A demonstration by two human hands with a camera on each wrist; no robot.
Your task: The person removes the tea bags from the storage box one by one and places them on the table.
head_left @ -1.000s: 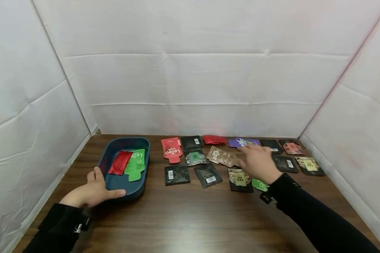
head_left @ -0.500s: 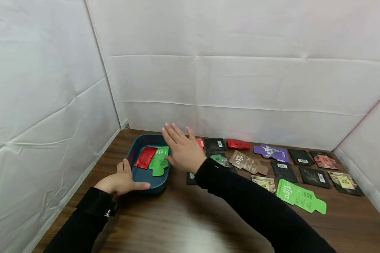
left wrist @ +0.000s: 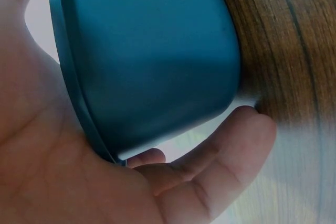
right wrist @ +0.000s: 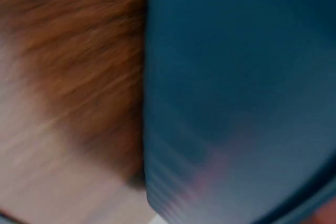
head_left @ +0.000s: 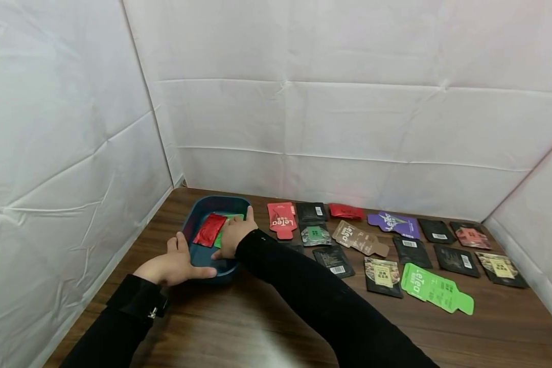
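A dark blue tray (head_left: 204, 256) stands on the wooden table at the left. Inside it lie a shiny red sachet (head_left: 209, 230) and a green card-like packet (head_left: 218, 240), the green one mostly covered by my right hand (head_left: 234, 236). That hand reaches in over the right rim, fingertips pointing down at the green packet; whether they pinch it I cannot tell. My left hand (head_left: 170, 264) steadies the tray's near left corner, thumb straight along the front rim, fingers spread at the side. The left wrist view shows its fingers (left wrist: 241, 145) beside the tray's outer wall.
Right of the tray, several packets lie flat: a red one (head_left: 282, 219), a brown one (head_left: 359, 238), a purple one (head_left: 394, 224), a green one (head_left: 437, 288) and black sachets (head_left: 456, 259). White sheeting (head_left: 349, 128) walls the table's back and sides.
The view has turned left. My right hand has moved from over the packets at the right to inside the tray, over the green packet. My left hand has stayed at the tray's corner.
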